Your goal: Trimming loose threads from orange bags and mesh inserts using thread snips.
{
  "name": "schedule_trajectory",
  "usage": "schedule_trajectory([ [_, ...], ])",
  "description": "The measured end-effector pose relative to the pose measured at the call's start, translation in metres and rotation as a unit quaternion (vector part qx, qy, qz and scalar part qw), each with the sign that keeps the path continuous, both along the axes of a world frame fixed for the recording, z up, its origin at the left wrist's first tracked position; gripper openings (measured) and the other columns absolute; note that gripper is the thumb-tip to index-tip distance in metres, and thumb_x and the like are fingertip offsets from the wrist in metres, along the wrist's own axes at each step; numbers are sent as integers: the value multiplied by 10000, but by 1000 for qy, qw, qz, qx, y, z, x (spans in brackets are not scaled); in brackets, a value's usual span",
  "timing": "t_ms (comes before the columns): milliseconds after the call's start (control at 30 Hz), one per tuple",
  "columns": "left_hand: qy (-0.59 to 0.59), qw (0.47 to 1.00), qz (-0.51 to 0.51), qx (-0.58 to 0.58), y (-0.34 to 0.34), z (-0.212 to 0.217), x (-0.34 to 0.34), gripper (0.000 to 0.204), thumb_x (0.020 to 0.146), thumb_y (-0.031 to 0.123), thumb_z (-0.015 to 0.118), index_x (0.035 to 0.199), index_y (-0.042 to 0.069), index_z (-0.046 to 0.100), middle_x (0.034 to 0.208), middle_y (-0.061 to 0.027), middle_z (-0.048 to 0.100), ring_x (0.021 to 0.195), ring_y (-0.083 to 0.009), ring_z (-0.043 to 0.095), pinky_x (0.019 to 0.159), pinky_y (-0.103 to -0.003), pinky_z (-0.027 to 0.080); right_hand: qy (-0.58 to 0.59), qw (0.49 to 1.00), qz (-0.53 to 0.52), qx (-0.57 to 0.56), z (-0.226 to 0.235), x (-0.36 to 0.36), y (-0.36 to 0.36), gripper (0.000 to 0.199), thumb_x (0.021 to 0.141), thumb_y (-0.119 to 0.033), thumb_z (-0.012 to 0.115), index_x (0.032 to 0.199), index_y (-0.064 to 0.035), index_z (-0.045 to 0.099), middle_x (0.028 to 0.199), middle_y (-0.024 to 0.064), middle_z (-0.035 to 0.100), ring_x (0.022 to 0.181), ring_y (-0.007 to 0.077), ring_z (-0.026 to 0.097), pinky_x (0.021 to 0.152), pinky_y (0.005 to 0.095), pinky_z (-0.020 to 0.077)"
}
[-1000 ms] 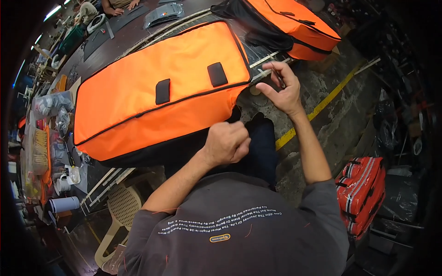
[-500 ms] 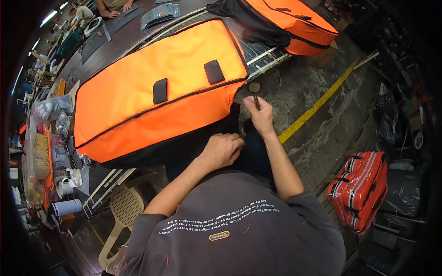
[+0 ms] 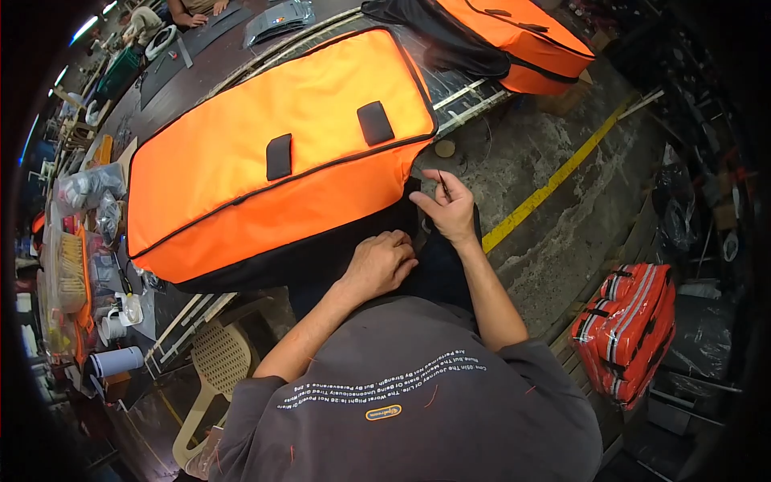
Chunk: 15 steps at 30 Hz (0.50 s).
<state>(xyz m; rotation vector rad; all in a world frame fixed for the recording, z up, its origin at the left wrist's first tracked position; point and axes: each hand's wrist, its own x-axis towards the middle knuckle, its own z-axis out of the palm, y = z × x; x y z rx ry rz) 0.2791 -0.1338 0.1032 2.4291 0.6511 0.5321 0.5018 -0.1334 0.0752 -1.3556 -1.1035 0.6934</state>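
Observation:
A large orange bag [image 3: 217,153] with black piping, two short black straps and a black lower side lies in front of me on the table. My left hand [image 3: 376,263] is at the near black side of the bag, fingers curled and pressed together. What they grip, if anything, is lost against the dark cloth. To the right of the bag's corner, my right hand [image 3: 451,210] holds a small, slim dark tool [image 3: 444,188] between its fingers, with the thumb standing away from it. The tool's exact kind is too small to tell.
Another orange and black bag [image 3: 530,48] lies at the far right end of the table. A red bag [image 3: 622,333] stands at the right. Left are a beige plastic chair [image 3: 217,357], plastic-wrapped goods [image 3: 88,189] and a white cylinder [image 3: 118,361]. Another person's hands [image 3: 197,19] are across the table.
My right hand has lowered slightly, and its thumb has come away from the index finger and the dark tool. My left hand has shifted slightly left. The bag stays nearly in place.

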Motion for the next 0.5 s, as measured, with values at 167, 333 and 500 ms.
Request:
schedule_trajectory([
  [167,-8,1000,2,-11,3,-3,-9,157,918,146,832,967,8,773,1143,-112,745,1041,-328,737,888,-434,609,79,995,-57,35,-17,14,15,111,1109,-132,722,1051,-40,745,845,-118,601,747,-12,488,658,205,406],
  [333,-53,993,44,-92,7,9,-43,121,954,125,822,984,24,763,1065,-121,758,944,-335,749,791,-407,598,69,992,-104,-22,-38,66,13,258,1163,-255,661,1163,-2,712,1002,-59,652,960,55,578,874,244,494],
  [500,-55,982,119,-138,6,43,-101,105,968,90,817,957,2,760,973,-117,777,827,-317,749,740,-385,592,138,973,-167,-76,-51,103,1,328,1151,-342,663,950,-83,671,791,-41,569,714,82,543,673,277,462],
])
